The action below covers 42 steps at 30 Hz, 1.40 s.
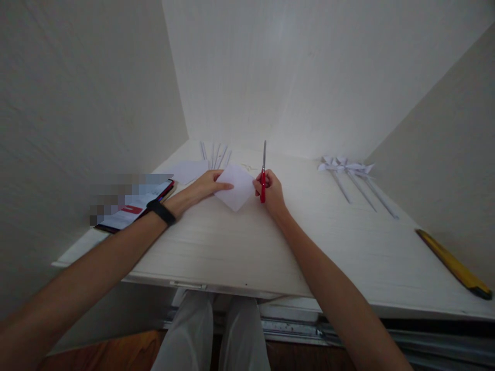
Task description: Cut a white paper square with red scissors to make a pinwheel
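Observation:
My left hand pinches the left corner of a white square of paper, held tilted like a diamond just above the white desk. My right hand is closed round the red handles of a pair of scissors, whose blades point away from me towards the wall. The scissors sit at the paper's right corner. A black band is on my left wrist.
Several thin paper sticks and a loose sheet lie at the back left. A phone and papers rest at the left edge. Finished paper pinwheels lie at the right, and a yellow ruler lies at the far right.

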{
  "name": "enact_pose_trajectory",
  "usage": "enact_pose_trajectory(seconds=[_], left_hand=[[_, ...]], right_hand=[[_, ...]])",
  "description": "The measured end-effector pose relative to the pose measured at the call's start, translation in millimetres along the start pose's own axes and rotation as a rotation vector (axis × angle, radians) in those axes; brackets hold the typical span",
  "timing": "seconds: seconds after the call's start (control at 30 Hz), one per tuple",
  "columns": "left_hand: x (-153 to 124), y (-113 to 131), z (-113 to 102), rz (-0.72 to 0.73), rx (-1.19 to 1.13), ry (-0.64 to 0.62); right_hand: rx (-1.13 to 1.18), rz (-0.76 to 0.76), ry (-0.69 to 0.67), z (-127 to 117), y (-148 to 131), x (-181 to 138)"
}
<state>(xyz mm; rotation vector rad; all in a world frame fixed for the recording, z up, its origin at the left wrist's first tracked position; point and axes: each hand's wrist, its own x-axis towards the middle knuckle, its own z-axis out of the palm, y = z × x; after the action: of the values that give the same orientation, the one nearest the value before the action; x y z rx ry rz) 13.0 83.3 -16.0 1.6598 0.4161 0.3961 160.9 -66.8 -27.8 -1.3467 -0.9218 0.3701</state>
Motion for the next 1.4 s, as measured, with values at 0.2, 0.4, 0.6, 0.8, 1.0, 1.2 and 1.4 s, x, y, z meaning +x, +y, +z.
enact_pose_trajectory(seconds=[0.2, 0.4, 0.6, 0.8, 1.0, 1.2, 1.4], left_hand=[[-3.4, 7.1, -7.1, -0.032, -0.137, -0.029], [-1.4, 10.5, -1.7, 0.045, -0.401, 0.060], [-6.1, 16.6, 18.4, 0.052, -0.520, 0.070], [-8.1, 9.8, 27.6, 0.112, -0.493, 0.026], [-9.6, 0.1, 34.8, 0.086, -0.423, 0.107], [-10.6, 0.1, 32.8, 0.108, -0.369, 0.176], [-13.0, 2.7, 36.1, 0.110, -0.310, 0.253]], right_hand=[[-0.006, -0.016, 0.043, 2.3, -0.3, -0.9], [-0.018, -0.004, 0.123, 1.1, 3.6, -0.7], [-0.077, -0.062, 0.138, -0.8, 9.5, 1.2], [-0.105, -0.181, 0.123, -0.3, 15.1, 4.0], [-0.104, -0.183, 0.126, -1.2, 15.9, 3.8], [-0.138, -0.177, 0.091, 1.5, 13.4, 2.1], [-0.154, -0.188, 0.050, 4.7, 10.4, -0.5]])
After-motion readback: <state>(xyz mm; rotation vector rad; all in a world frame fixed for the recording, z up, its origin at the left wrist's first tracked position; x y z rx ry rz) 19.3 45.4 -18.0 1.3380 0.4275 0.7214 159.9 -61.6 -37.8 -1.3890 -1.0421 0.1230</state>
